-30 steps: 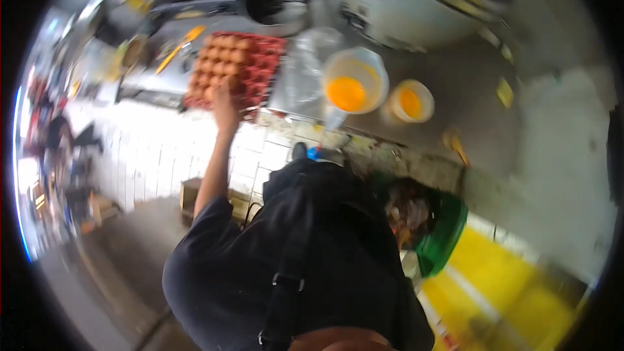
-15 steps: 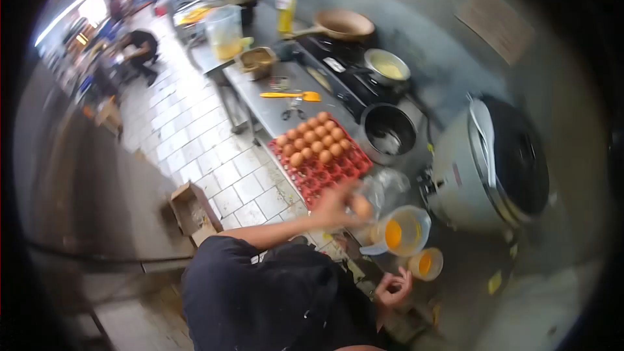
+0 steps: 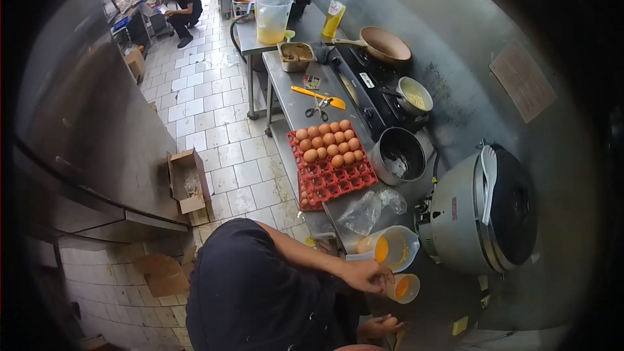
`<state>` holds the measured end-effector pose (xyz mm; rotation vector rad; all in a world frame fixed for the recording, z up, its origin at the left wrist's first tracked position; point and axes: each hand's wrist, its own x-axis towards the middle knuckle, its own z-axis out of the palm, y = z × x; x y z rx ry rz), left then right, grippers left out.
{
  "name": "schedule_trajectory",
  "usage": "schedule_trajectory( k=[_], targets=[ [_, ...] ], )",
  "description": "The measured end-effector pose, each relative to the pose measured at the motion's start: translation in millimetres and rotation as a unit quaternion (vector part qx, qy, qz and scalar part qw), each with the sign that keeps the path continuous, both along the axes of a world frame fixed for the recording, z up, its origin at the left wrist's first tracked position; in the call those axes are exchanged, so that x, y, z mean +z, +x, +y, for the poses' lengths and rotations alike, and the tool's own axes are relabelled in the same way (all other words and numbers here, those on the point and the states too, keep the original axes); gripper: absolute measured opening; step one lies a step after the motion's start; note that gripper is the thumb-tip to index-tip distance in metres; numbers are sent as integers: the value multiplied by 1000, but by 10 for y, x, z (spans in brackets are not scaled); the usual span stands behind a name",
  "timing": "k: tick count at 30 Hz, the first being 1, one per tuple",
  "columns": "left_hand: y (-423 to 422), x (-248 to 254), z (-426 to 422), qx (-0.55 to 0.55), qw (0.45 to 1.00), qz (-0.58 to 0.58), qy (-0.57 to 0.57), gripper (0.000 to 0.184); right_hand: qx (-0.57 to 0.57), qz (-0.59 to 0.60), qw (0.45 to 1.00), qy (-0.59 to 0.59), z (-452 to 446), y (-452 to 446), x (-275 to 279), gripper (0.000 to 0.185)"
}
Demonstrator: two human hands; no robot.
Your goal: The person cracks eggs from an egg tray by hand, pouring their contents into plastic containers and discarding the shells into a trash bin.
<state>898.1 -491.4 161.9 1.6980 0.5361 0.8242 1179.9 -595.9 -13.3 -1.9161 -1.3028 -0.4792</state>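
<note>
My left hand (image 3: 369, 277) is closed at the near rim of a small clear plastic cup (image 3: 414, 292). Orange-yellow egg lies inside that cup; the fingertips are partly hidden. Lower down, my right hand (image 3: 376, 329) holds a brown egg (image 3: 390, 322) close to my body. A clear plastic measuring jug (image 3: 411, 253) with orange yolk stands just beyond the cup. Further left on the counter is a red egg tray (image 3: 325, 185), with brown eggs (image 3: 330, 138) filling its far rows and bare hollows in its near rows.
A crumpled plastic bag (image 3: 364, 213) lies between tray and jug. Behind are a dark pot (image 3: 383, 168), a gas stove (image 3: 364, 101) and a large rice cooker (image 3: 448, 214). Scissors (image 3: 317, 112) and an orange spatula (image 3: 335, 102) lie past the tray. Another person (image 3: 186, 8) crouches far off.
My left hand has moved from beside the tray, where it held an egg, to the small cup. My right hand, lower now, has an egg in it. The view has shifted.
</note>
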Motion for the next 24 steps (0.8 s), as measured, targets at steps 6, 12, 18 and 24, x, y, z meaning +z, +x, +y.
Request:
schedule_trajectory(
  k=[6, 12, 18, 24],
  targets=[
    [228, 137, -108, -46, 999, 1, 25, 29, -51, 41, 995, -78, -189, 307, -301, 42],
    [1001, 231, 425, -101, 923, 132, 348, 26, 119, 625, 768, -73, 408, 364, 1134, 50],
    [1790, 27, 948, -118, 873, 198, 431, 66, 210, 697, 676, -111, 1031, 620, 1403, 58],
    [1947, -244, 1151, -162, 881, 221, 386, 61, 79, 537, 824, -163, 1261, 615, 1193, 76]
  ],
)
